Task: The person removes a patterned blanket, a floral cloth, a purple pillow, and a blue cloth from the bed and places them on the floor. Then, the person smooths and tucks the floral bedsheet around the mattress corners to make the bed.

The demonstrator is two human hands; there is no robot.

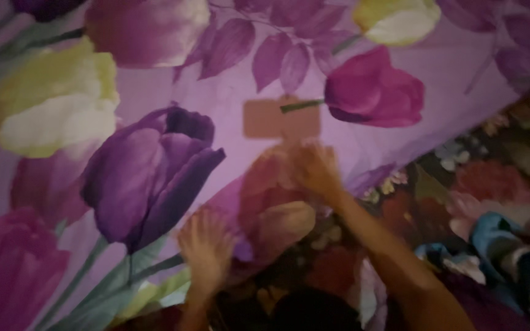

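bedding beyond the purple sheet

a dark floral cloth [492,178] with red and pale blossoms lies along the right side, its edge running diagonally beside the purple spread. a crumpled blue and white fabric [504,245] sits on it near the lower right. everything is blurred and dim, so finer detail cannot be told.

Dim, purplish light; whole picture soft, hands smeared by motion blur; lower edge in shadow
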